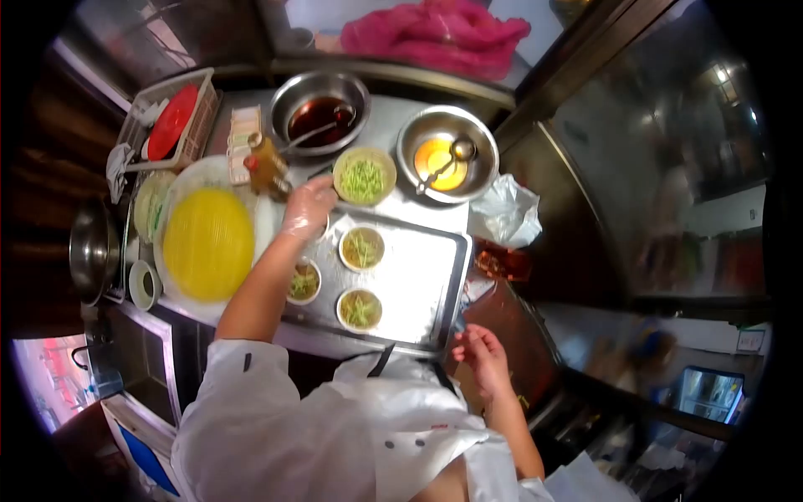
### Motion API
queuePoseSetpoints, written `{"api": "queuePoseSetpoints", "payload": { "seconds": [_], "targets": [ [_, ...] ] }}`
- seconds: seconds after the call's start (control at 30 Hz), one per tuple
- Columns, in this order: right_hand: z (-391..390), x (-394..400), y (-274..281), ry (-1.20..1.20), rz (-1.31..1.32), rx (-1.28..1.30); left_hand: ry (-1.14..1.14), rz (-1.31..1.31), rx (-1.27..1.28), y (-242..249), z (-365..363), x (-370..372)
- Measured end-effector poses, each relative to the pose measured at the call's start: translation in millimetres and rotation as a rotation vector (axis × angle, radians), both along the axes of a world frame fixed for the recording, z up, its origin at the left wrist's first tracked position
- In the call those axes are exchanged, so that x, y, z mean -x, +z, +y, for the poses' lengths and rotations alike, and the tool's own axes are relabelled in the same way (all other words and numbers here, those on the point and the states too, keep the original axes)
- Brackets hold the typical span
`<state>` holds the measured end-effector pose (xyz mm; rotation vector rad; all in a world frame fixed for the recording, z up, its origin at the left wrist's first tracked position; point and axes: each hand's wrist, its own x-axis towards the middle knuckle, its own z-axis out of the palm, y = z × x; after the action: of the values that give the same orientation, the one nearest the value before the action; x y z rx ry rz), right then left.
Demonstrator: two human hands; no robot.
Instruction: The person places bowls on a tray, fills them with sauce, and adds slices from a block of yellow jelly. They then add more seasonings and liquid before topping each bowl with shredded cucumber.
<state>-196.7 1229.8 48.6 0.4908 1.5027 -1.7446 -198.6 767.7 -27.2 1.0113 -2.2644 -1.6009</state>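
My left hand, in a clear plastic glove, is over the upper left of the metal tray, its fingers closed together; what they hold, if anything, is too small to make out. Just right of it is a bowl of chopped greens. White cups with green shreds stand on the tray: one at the upper middle, one below it, one at the left, partly behind my forearm. My bare right hand hovers by the tray's lower right corner, fingers loosely bent and apart, apparently holding nothing.
Behind the tray stand a steel bowl of dark liquid and one of yellow liquid, each with a ladle. At the left are squeeze bottles, a yellow round item and a basket. A crumpled bag lies right.
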Motion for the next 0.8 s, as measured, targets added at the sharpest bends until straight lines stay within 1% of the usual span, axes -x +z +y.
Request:
{"api": "queuePoseSetpoints", "payload": {
  "seconds": [0.03, 0.1, 0.17, 0.23, 0.3, 0.33, 0.4, 0.43, 0.5, 0.63, 0.7, 0.73, 0.77, 0.8],
  "targets": [
    [11.1, -5.6, -2.9, -0.016, -0.003, -0.018, 0.079, 0.159, -0.088, 0.4, 4.7, -19.6],
    [30.4, -20.2, -9.8, -0.032, -0.018, -0.063, 0.191, 0.130, -0.192, 22.1, 14.3, -55.3],
    [45.7, -37.9, -18.0, -0.060, -0.057, -0.090, 0.165, 0.095, -0.112, -5.2, 12.2, -105.0],
    [62.1, -57.3, -27.6, -0.088, -0.100, -0.116, 0.176, 0.033, -0.269, -14.2, 31.1, -155.1],
    [75.2, -73.3, -39.1, -0.080, -0.114, -0.127, 0.087, -0.178, 0.157, -11.5, 50.2, -194.1],
    [79.2, -79.7, -43.6, -0.086, -0.118, -0.121, 0.081, -0.181, 0.164, -18.7, 52.7, -212.3],
    [87.2, -94.0, -49.8, -0.103, -0.119, -0.115, 0.148, -0.246, 0.384, -46.3, 51.4, -241.2],
    [87.9, -99.2, -50.1, -0.108, -0.123, -0.113, 0.142, -0.249, 0.387, -51.3, 50.9, -246.4],
    [87.1, -105.7, -49.8, -0.075, -0.129, -0.132, -0.050, -0.571, 0.614, -60.2, 51.1, -257.1],
    [92.2, -120.5, -47.5, -0.048, -0.115, -0.120, -0.042, -0.555, 0.690, -86.5, 47.1, -260.4],
    [105.5, -130.3, -57.1, -0.034, -0.100, -0.095, 0.054, -0.540, 0.669, -93.2, 42.5, -259.6],
    [113.2, -135.5, -60.3, -0.027, -0.094, -0.088, -0.004, -0.638, 0.614, -81.3, 44.0, -254.4],
    [122.8, -141.4, -62.5, -0.018, -0.091, -0.084, 0.008, -0.637, 0.618, -71.2, 50.6, -252.9],
    [133.3, -148.8, -64.3, -0.022, -0.106, -0.098, -0.027, -0.649, 0.705, -62.2, 59.4, -253.2]
  ]
}}
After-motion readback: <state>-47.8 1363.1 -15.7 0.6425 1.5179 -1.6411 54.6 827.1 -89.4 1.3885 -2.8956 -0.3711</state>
